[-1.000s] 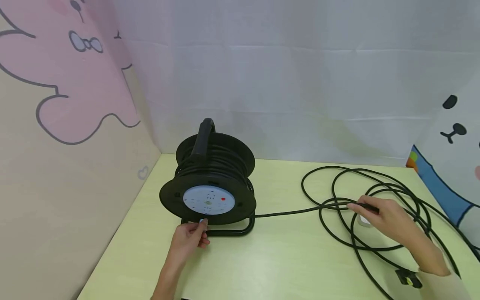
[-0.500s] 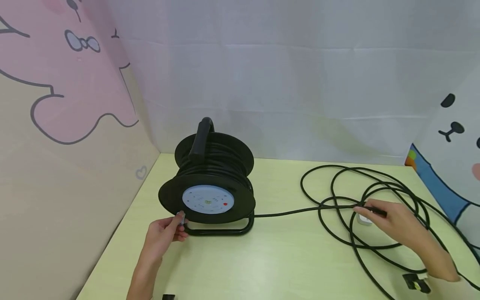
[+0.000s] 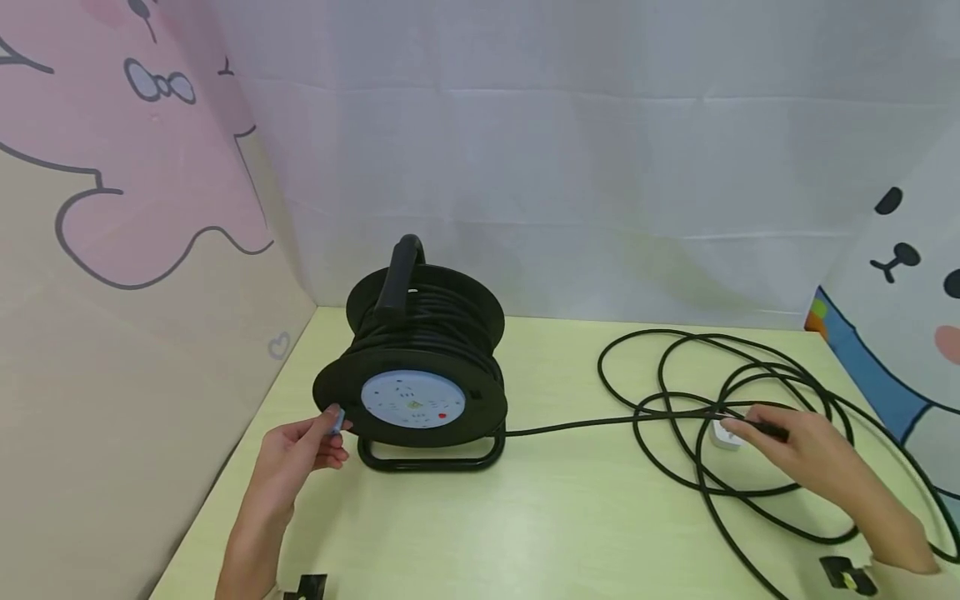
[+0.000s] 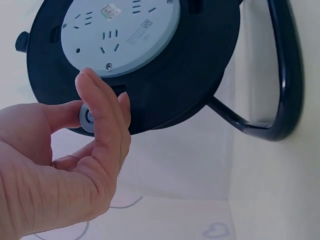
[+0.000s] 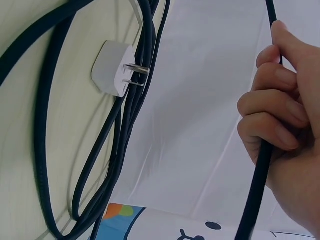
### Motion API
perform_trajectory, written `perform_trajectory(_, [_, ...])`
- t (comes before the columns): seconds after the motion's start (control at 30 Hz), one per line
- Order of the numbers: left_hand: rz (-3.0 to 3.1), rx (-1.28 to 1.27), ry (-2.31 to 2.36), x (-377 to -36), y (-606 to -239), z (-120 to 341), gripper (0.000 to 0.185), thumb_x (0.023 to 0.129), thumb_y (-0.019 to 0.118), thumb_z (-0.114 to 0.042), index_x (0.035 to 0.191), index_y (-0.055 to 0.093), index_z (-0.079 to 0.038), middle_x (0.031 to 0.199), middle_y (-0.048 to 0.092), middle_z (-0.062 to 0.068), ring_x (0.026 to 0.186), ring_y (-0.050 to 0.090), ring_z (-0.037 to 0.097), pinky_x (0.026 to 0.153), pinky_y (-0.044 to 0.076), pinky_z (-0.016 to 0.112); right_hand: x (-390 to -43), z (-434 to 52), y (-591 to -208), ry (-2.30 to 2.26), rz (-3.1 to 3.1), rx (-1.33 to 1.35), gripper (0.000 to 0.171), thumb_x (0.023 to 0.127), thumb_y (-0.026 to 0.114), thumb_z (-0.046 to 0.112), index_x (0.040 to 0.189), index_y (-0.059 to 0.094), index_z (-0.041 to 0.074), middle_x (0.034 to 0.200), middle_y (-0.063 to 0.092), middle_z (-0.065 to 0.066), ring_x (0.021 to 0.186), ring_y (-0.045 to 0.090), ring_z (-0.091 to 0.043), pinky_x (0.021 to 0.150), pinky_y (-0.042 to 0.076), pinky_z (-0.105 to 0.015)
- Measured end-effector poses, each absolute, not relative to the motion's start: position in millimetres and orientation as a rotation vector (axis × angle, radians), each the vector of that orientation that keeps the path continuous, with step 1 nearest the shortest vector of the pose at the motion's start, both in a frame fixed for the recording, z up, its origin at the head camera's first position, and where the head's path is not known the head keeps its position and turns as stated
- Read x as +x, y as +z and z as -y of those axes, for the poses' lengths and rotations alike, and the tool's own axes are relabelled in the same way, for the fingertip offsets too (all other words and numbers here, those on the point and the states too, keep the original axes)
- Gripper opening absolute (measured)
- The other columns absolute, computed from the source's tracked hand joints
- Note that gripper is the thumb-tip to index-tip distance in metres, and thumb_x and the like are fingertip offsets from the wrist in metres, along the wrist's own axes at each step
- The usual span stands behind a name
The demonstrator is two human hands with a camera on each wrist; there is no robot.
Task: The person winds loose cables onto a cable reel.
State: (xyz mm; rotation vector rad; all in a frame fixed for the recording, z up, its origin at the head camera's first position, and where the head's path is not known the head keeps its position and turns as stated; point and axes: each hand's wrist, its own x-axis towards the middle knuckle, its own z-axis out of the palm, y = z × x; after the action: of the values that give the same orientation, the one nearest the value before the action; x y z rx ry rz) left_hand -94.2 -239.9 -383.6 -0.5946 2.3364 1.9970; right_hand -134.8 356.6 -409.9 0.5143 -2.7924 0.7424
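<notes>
black plug [image 3: 847, 575] cut off, socket labels [image 3: 413, 398] unreadable

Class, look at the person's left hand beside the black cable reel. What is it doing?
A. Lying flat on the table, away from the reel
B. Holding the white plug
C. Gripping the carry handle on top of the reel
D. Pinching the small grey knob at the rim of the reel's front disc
D: in the left wrist view the left hand pinches the grey knob at the edge of the cable reel between thumb and fingers.
</notes>
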Motion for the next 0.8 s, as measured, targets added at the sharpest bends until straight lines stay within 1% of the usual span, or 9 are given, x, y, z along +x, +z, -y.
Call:
perform_trajectory(0.4, [-2.349,-0.515,2.065,-96,-357,239,0.047,0.104,0.064,-0.032,0.106,0.069,0.015,0.073,0.07,-0.001,0.06,0.066,0.011,0.065,0.061,0.024,-132,-361,-410,0.681,2.869,0.47,0.025,0.095,0.075,0.024,0.076,0.059,0.023,0.06,0.037,0.013,0.053,0.032,-0.001,0.05,0.024,-0.025])
perform_trajectory(0.63, [-2.363,-0.498,2.156,-95,-341,226,0.046,0.101,0.068,-0.033,0.102,0.072,0.013,0.069,0.064,0.002,0.055,0.066,0.012,0.062,0.061,0.026,-132,-364,-411,0.663,2.874,0.484,0.028,0.095,0.076,0.023,0.075,0.057,0.023,0.061,0.036,0.012,0.053,0.031,-0.001,0.049,0.024,-0.024])
perform_trajectory(0.8, [-2.4,-0.497,2.167,-94,-329,213,0.048,0.1,0.07,-0.034,0.104,0.071,0.013,0.067,0.062,0.002,0.053,0.064,0.013,0.059,0.061,0.026,-129,-367,-412,0.638,2.863,0.486,0.032,0.095,0.076,0.022,0.073,0.053,0.023,0.06,0.033,0.012,0.053,0.027,0.0,0.049,0.022,-0.024])
